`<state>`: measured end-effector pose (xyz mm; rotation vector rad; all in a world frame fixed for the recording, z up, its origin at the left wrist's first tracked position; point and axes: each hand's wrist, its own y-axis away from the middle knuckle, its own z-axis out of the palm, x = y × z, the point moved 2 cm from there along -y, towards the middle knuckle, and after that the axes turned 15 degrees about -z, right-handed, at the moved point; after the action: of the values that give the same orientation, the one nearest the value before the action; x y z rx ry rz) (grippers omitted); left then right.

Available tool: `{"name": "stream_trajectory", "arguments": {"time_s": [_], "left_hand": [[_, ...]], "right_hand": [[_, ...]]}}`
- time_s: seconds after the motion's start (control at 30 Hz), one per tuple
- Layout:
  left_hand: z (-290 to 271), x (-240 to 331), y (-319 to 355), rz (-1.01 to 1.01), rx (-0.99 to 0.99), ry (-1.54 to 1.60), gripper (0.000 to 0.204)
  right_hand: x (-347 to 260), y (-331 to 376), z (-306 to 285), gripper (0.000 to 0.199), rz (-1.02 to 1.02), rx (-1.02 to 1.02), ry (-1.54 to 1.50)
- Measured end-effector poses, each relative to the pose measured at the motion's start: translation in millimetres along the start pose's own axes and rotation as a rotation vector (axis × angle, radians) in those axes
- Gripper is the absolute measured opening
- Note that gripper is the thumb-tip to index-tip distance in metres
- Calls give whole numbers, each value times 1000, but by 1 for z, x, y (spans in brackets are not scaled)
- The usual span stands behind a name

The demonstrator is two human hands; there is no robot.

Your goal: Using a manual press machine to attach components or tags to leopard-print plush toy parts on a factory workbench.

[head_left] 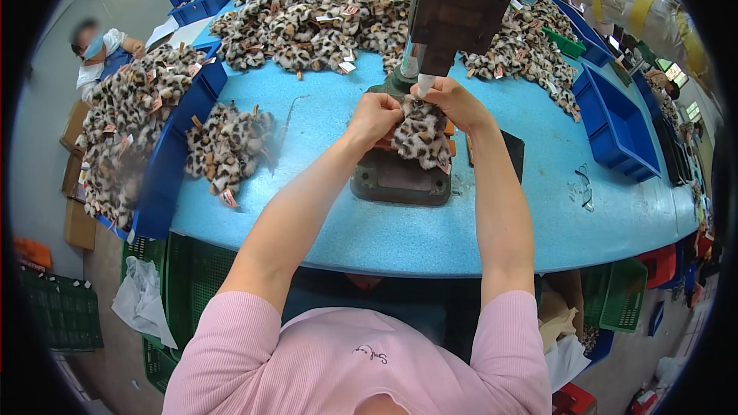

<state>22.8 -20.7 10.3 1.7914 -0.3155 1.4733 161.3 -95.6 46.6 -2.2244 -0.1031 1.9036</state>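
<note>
A spotted furry plush piece (420, 135) in white, black and brown hangs over the dark green base (400, 182) of a bench press (470, 8). My left hand (375, 117) pinches its upper left edge, fingers closed. At its top, my right hand (455, 105) is closed on the fabric, just under the press's pale tip (426, 86). What lies between my fingertips is partly hidden. Orange parts (450, 138) show behind the plush piece, and a paper tag (444, 167) is at its lower edge.
Left of me, similar plush pieces fill a blue bin (160, 177), with a small heap (229, 146) beside it. Larger piles lie at the back (323, 15) and back right (523, 50). Another blue bin (615, 127) and eyeglasses (586, 187) are on the right. A person (111, 50) is at far left.
</note>
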Motion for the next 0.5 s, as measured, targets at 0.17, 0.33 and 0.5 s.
{"name": "stream_trajectory", "arguments": {"time_s": [0.17,0.33,0.5], "left_hand": [[-4,2,3,-4,28,-7,6],[2,4,5,3,11,-98,6],[-10,-1,2,7,45,-43,7]], "right_hand": [[12,12,6,18,-122,113,13],[18,20,8,23,-261,278,173],[-51,42,-60,18,-596,794,403]]}}
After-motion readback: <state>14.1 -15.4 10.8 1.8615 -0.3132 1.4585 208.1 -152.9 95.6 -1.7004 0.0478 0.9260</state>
